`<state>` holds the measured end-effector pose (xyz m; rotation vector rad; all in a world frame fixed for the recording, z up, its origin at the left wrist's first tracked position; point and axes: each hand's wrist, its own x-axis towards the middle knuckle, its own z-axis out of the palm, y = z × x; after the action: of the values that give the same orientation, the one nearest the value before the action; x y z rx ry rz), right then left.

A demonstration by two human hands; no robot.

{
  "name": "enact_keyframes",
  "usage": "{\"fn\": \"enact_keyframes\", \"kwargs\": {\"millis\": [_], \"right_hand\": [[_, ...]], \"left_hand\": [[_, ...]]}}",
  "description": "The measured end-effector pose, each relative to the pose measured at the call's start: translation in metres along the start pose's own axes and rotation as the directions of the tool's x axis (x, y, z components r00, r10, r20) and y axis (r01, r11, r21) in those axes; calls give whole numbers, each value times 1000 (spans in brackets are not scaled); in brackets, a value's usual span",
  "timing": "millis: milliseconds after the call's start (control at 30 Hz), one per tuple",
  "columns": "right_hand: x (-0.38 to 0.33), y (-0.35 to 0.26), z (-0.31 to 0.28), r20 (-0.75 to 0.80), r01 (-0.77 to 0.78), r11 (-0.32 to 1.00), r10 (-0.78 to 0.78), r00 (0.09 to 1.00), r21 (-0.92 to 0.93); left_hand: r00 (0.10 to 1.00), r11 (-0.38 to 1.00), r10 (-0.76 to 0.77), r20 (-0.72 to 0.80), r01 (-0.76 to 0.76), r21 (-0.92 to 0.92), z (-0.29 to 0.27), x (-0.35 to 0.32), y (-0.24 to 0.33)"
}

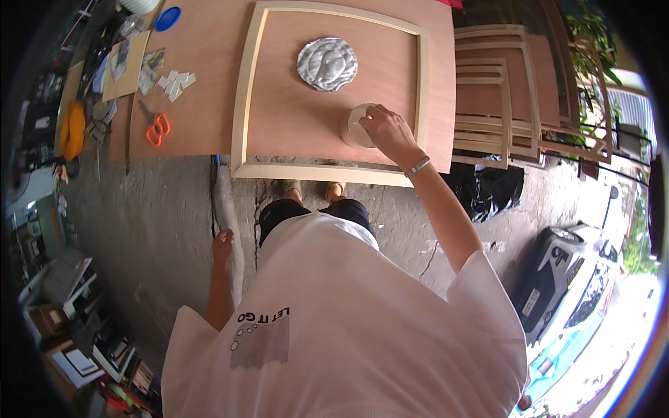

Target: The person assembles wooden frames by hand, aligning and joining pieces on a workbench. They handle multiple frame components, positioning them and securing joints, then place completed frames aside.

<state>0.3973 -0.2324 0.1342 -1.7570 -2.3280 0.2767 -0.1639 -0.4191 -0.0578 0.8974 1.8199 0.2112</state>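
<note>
My right hand point(389, 132) is closed over the top of a pale round tub point(357, 129), its fingers bunched at the rim. Whether they also hold something inside the tub is hidden. Both are within a light wooden frame point(242, 90) that lies on the brown wooden board point(195, 83), its near edge jutting past the board. A round, crinkled silver piece point(327, 64), like foil, lies inside the frame beyond the tub. Down by my left side, away from the table, hangs my left hand point(223, 240), with fingers curled and nothing visible in them.
Orange-handled scissors point(158, 129), white strips point(177, 83) and a blue lid point(168, 19) lie left of the frame. More wooden frames point(505, 90) are stacked at the right. A black plastic bag point(488, 189) sits below them. A vehicle point(557, 279) stands farther right.
</note>
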Motion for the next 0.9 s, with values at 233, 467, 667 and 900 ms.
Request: {"fn": "enact_keyframes", "kwargs": {"millis": [233, 467, 667, 900], "right_hand": [[30, 4, 16, 393, 0, 996, 37, 919, -95], [34, 9, 11, 444, 182, 970, -94, 891, -159], [26, 34, -33, 205, 32, 973, -81, 975, 230], [18, 51, -45, 206, -164, 825, 60, 977, 540]], "left_hand": [[1000, 991, 5, -27, -8, -133, 75, -37, -20], [998, 980, -6, -62, -6, -198, 122, -65, -27], [990, 973, 15, -143, -47, -225, 145, -70, -16], [990, 975, 18, -139, -48, -215, 153, -72, 20]]}}
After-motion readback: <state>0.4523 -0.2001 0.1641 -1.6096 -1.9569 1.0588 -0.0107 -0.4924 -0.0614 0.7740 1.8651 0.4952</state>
